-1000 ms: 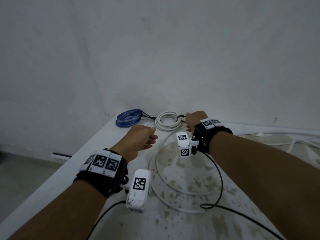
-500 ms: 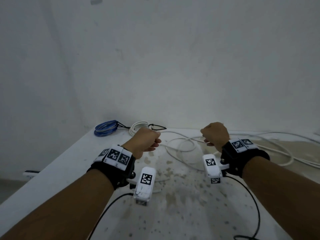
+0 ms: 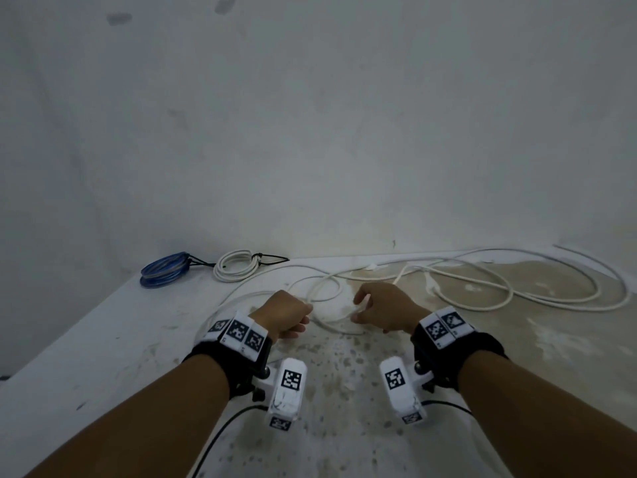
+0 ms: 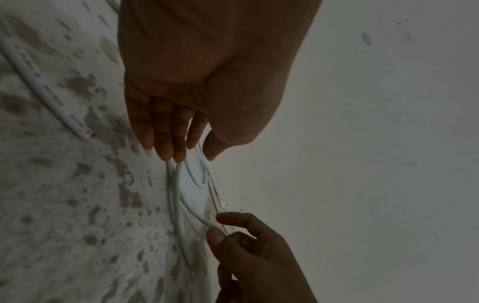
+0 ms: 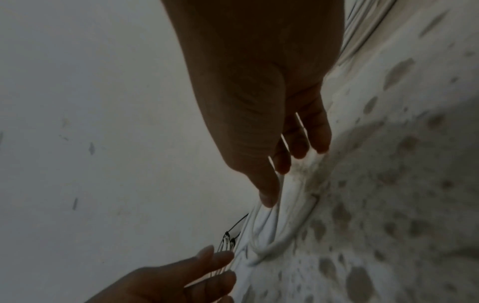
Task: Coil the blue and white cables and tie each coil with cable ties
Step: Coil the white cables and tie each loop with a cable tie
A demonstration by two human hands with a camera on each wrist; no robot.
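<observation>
Loose white cable (image 3: 482,291) is spread in wide loops over the right and middle of the stained table (image 3: 113,326), its far strands running close along the back edge where the table meets the wall (image 3: 310,132). One strand of it is held between the two hands near the table's middle. The left hand (image 3: 284,313) is curled around the strand, with the fingers (image 4: 166,135) bent over it and the thumb beside them. The right hand (image 3: 384,310) pinches the same strand between thumb and forefinger, as seen at the bottom of the left wrist view (image 4: 249,246); its remaining fingers (image 5: 318,131) are relaxed.

At the far left corner, just inside the edges, a coiled blue cable (image 3: 164,274) is seen, tied with a black cable tie (image 3: 201,262). Just beside it lies a coiled white cable (image 3: 236,270), bound with another black tie (image 3: 270,258). Bare tabletop is left along the near left edge and between the forearms.
</observation>
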